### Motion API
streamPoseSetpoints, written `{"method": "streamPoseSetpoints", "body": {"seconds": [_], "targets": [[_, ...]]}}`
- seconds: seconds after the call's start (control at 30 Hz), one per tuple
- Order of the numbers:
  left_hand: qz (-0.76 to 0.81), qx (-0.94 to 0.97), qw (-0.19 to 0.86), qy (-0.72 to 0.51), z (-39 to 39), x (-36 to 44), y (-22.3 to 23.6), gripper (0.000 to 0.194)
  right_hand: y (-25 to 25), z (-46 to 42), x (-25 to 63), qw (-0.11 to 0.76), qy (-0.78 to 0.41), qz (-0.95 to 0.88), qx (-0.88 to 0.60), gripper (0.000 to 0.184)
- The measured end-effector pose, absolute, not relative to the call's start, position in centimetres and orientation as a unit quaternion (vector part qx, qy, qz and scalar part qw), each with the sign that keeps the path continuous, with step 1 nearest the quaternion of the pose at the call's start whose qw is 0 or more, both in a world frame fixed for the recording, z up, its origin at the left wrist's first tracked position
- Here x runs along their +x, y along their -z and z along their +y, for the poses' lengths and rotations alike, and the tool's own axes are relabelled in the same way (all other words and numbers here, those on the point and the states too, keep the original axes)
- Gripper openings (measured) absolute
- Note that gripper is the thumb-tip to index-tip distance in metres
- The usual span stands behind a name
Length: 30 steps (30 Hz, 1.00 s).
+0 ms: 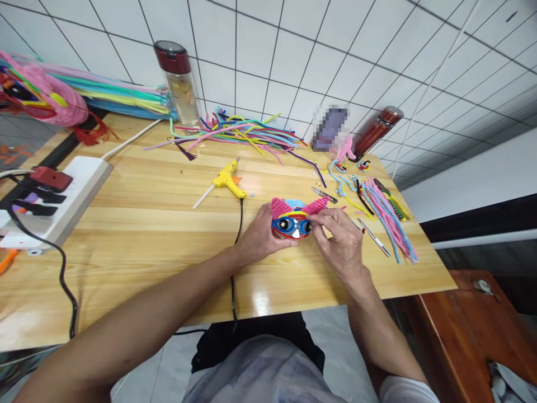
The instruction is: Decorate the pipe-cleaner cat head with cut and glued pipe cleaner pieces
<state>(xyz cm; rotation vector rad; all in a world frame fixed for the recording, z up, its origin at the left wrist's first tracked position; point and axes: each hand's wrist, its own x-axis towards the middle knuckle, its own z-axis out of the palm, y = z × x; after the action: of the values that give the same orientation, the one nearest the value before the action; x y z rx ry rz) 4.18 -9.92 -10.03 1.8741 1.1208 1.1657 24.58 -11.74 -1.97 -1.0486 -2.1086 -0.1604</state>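
Between my hands, above the middle of the table, is a small animal head made of pipe cleaners (297, 226), with pink ears, a light blue top and black eyes ringed in blue. My left hand (260, 238) wraps round its left side, the thumb along the bottom edge. At its right side my right hand (340, 238) is closed, thumb and forefinger pinched against the face near the right eye. Whether a small piece sits in that pinch is hidden. A yellow glue gun (229, 179) with a glue stick in its back lies beyond my left hand.
Loose pipe cleaners (247, 134) lie along the wall near a clear bottle (182, 89). Small snips (325, 195), a pen (374, 238) and a pink and blue bundle (388, 221) lie to the right. A power strip (62, 196) stands left; the glue gun's black cord (233, 280) crosses the table.
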Motion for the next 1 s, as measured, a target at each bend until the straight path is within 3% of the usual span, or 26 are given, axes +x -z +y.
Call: {"method": "streamPoseSetpoints", "body": {"seconds": [0.23,0.4,0.7,1.0], "targets": [[0.425,0.719,0.332,-0.438,-9.9,4.0,9.7,0.089,1.8,-12.1,24.4,0.402,0.056,-0.82,-0.403,0.028],[0.45,0.699,0.341,-0.44,-10.0,4.0,9.8,0.088,1.8,-13.1,27.5,0.443,0.023,-0.758,-0.478,0.02],[0.469,0.678,0.383,-0.416,-10.1,3.8,9.4,0.095,7.2,-11.8,35.2,0.289,-0.061,-0.733,-0.613,0.022],[0.493,0.673,0.394,-0.386,-10.5,3.9,9.4,0.099,4.1,-8.1,39.1,0.314,0.007,-0.695,-0.647,0.027]]}}
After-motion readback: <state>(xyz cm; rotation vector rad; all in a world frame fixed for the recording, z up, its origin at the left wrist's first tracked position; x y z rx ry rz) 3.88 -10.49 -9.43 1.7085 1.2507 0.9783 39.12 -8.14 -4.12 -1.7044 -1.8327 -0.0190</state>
